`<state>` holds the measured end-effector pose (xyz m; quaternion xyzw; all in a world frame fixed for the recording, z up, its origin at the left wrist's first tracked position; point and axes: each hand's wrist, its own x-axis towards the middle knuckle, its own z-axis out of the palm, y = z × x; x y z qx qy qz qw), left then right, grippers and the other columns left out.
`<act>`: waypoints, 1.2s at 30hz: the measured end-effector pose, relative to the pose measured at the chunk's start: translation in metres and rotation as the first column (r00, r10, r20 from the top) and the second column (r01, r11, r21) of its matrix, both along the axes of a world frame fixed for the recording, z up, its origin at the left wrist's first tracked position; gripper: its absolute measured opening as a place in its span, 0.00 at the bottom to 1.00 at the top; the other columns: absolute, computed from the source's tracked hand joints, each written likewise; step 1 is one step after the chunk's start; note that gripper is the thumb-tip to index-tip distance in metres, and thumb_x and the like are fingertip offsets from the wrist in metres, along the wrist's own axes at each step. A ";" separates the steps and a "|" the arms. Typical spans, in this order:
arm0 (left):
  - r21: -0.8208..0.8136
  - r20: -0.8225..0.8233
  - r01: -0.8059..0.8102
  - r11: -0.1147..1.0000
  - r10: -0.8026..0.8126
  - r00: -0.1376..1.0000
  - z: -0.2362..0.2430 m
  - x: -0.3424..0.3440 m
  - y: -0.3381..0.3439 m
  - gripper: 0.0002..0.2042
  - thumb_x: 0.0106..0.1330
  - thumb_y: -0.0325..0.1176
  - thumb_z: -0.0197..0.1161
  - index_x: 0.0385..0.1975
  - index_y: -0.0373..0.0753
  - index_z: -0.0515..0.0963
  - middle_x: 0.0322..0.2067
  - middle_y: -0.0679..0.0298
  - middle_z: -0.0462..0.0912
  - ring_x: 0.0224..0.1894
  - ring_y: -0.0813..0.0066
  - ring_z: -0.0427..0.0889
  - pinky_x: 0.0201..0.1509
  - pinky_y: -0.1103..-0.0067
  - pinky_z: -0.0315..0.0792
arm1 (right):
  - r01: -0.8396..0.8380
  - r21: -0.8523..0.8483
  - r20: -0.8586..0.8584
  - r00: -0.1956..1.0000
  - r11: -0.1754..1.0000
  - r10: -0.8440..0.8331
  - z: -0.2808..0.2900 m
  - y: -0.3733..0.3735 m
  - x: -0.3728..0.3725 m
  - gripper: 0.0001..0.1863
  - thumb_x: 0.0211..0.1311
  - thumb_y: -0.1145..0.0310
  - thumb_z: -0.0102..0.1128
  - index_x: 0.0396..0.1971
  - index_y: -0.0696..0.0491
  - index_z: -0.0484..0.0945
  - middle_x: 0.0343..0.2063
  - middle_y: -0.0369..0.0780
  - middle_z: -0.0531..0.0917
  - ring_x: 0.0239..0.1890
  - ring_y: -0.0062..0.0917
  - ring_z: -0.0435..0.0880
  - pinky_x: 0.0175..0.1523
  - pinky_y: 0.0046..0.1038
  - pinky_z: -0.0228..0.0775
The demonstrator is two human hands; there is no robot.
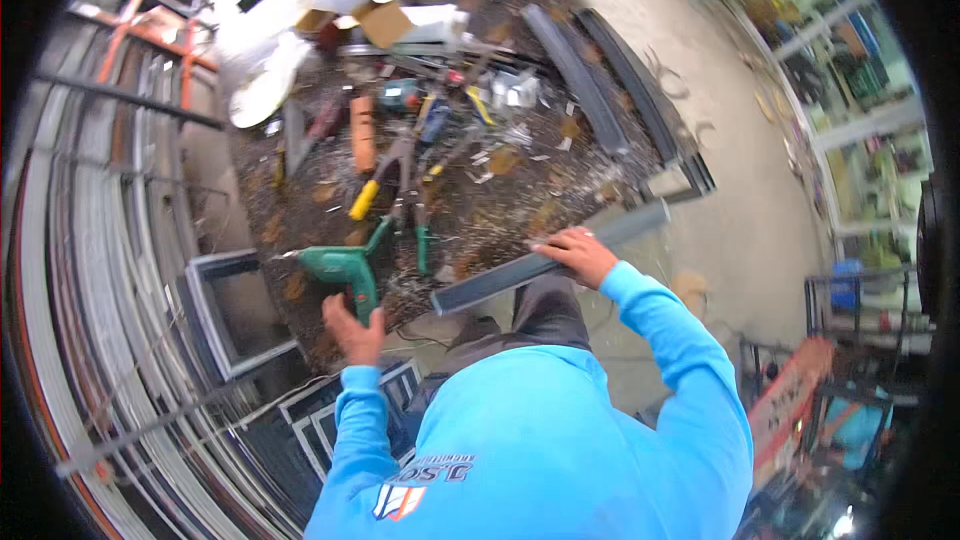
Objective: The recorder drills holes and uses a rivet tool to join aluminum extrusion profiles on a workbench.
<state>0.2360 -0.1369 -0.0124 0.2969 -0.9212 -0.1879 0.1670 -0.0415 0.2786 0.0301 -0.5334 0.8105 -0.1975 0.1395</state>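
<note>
Nearest, at the lower left, some frames (318, 430) lean below the desk (268, 208), beside the person's blue left sleeve (360, 415). Just beyond, the left hand (354, 333) is partly open, fingers and thumb spread about the foot of the green drill's (338, 263) handle; whether it grips cannot be told. The drill lies on its side near the desk's left edge, bit pointing left, with a pale-edged frame (205, 315) standing farther left. To the right, the right hand (582, 256) is closed over a grey bar (490, 283), which slants along the desk's near edge, its left end nearer. Past the drill lie a green-handled cutter (423, 250) and a yellow-handled tool (364, 200), then an orange block (362, 135) to the left. Farther right, two dark profiles (575, 75) lie side by side, lengthwise. At the far side, amid blurred clutter, sits an open cardboard box (383, 24).
</note>
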 end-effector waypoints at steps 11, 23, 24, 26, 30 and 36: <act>0.363 0.166 -0.328 0.872 0.286 0.944 -0.027 -0.047 0.008 0.60 0.54 0.45 0.81 0.75 0.27 0.40 0.71 0.34 0.55 0.73 0.38 0.56 0.77 0.57 0.52 | -0.109 0.050 -0.073 0.991 0.993 0.112 -0.073 -0.063 0.013 0.35 0.57 0.70 0.64 0.67 0.37 0.71 0.58 0.36 0.75 0.62 0.32 0.71 0.67 0.45 0.59; 0.388 0.193 -0.476 0.789 0.436 0.879 -0.023 -0.077 -0.007 0.65 0.49 0.41 0.83 0.75 0.32 0.33 0.70 0.34 0.57 0.72 0.39 0.59 0.76 0.58 0.56 | -0.067 0.080 0.062 0.996 0.995 0.062 -0.057 -0.081 0.009 0.41 0.46 0.65 0.78 0.65 0.42 0.72 0.56 0.38 0.75 0.63 0.36 0.70 0.68 0.48 0.55; 0.414 0.191 -0.471 0.779 0.432 0.882 -0.024 -0.079 -0.003 0.65 0.49 0.41 0.83 0.75 0.33 0.33 0.69 0.34 0.58 0.72 0.38 0.61 0.76 0.58 0.57 | -0.070 0.057 0.094 0.994 0.996 0.064 -0.054 -0.080 0.007 0.41 0.47 0.62 0.79 0.65 0.43 0.72 0.56 0.38 0.75 0.62 0.36 0.70 0.68 0.48 0.55; 0.399 0.161 -0.453 0.798 0.425 0.891 -0.028 -0.074 -0.005 0.65 0.50 0.41 0.83 0.75 0.34 0.33 0.67 0.34 0.63 0.67 0.38 0.68 0.73 0.58 0.61 | -0.062 0.067 0.050 0.997 0.996 0.059 -0.043 -0.081 0.001 0.39 0.50 0.58 0.78 0.64 0.43 0.73 0.55 0.38 0.76 0.61 0.36 0.71 0.67 0.47 0.57; 0.392 0.196 -0.472 0.790 0.430 0.881 -0.035 -0.064 -0.016 0.66 0.53 0.44 0.82 0.76 0.42 0.27 0.68 0.36 0.63 0.66 0.39 0.70 0.72 0.57 0.63 | 0.151 -0.053 0.039 0.988 0.987 -0.149 -0.054 -0.065 -0.025 0.31 0.55 0.55 0.74 0.58 0.45 0.75 0.51 0.40 0.78 0.57 0.37 0.75 0.62 0.46 0.63; 0.357 0.150 -0.458 0.814 0.434 0.888 -0.041 -0.071 -0.011 0.66 0.54 0.45 0.81 0.76 0.42 0.27 0.68 0.36 0.62 0.67 0.38 0.69 0.74 0.56 0.62 | 0.686 0.028 -0.218 0.714 0.727 -0.665 -0.069 -0.034 -0.082 0.22 0.57 0.60 0.70 0.51 0.48 0.76 0.44 0.42 0.80 0.52 0.40 0.78 0.56 0.47 0.68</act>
